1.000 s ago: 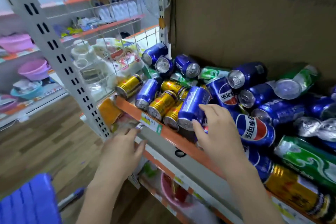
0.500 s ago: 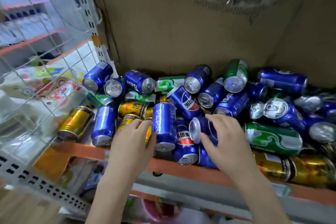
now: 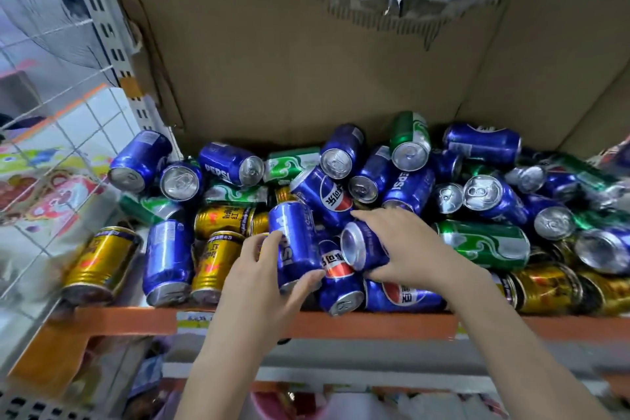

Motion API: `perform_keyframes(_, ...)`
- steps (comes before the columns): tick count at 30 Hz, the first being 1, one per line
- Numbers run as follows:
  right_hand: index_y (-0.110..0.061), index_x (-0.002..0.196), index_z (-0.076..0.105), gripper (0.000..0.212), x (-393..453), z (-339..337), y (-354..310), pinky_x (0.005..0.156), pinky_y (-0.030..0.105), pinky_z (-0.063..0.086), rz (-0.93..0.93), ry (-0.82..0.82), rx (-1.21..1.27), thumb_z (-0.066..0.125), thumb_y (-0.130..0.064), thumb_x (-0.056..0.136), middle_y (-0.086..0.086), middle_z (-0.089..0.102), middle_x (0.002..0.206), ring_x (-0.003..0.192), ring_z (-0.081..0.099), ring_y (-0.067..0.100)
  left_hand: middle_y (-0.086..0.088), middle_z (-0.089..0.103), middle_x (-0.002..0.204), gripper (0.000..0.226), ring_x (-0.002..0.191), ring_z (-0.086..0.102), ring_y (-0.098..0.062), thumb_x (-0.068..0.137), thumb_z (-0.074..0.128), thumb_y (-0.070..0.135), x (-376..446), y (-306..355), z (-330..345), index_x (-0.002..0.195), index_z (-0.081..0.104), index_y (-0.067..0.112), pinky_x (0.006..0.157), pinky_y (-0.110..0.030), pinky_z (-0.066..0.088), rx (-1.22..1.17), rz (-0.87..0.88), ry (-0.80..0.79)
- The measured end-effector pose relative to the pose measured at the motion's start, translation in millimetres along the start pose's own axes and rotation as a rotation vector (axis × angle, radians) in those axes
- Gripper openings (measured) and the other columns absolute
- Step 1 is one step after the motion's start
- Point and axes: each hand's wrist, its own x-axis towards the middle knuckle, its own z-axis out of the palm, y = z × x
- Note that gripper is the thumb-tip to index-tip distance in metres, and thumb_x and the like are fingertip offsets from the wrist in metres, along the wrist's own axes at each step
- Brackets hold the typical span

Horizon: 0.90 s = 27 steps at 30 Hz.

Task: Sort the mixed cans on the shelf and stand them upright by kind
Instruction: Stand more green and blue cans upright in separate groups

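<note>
Head view is showing the left hand (image 3: pixel 264 278) curling fingers and thumb around a blue can (image 3: pixel 296 242) while the right hand (image 3: pixel 407 251) is gripping another blue can (image 3: pixel 363 245), probably pulling both from the shelf (image 3: pixel 375 323) pile to stand together.

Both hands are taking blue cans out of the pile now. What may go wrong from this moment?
1. The left hand and right hand each grip a blue can from the front of the pile. Cans leaning on these may slide forward when they are lifted.
2. The front cans lie close to the orange shelf edge, so a loosened can could roll off to the floor.
3. The gold cans lie on their sides and may roll if bumped.
</note>
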Motion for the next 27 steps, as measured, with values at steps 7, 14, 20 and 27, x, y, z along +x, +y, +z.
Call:
perform_keyframes(7,-0.026,0.128,0.043,0.074,2,7,2,0.082,0.026,0.031,-0.004,0.027,0.040,0.072,-0.040,0.061,-0.010,0.052,0.117,0.102,0.048,0.017,-0.019,0.039,0.137,0.095,0.122,0.044,-0.030,0.080,0.041,0.073,59,24,2,0.148,0.010,0.016,0.091,-0.034,0.041,0.137,-0.178,-0.082)
perform_keyframes(14,-0.025,0.124,0.048,0.069,2,10,7,0.079,0.025,0.031,-0.044,0.070,0.114,0.072,-0.041,0.061,-0.010,0.056,0.110,0.095,0.050,0.015,-0.015,0.054,0.121,0.080,0.107,0.054,-0.030,0.077,0.060,0.063,92,19,9,0.131,0.033,0.011,0.077,-0.035,0.045,0.220,-0.273,-0.271)
perform_keyframes(20,-0.029,0.119,0.050,0.066,-3,5,8,0.085,0.033,0.045,-0.037,0.109,0.240,0.073,-0.042,0.059,-0.015,0.057,0.109,0.097,0.052,0.013,-0.010,0.057,0.110,0.062,0.093,0.056,-0.026,0.072,0.068,0.050,98,23,-5,0.115,0.048,0.012,0.071,-0.033,0.047,0.084,-0.287,-0.244)
perform_keyframes(27,-0.038,0.118,0.043,0.067,-28,-21,-18,0.089,0.021,0.044,0.125,0.356,0.572,0.083,-0.033,0.064,-0.022,0.053,0.115,0.106,0.052,-0.001,-0.005,0.043,0.121,0.077,0.103,0.046,-0.020,0.068,0.074,0.041,62,32,-44,0.135,0.042,0.021,0.077,-0.024,0.031,-0.079,-0.122,0.062)
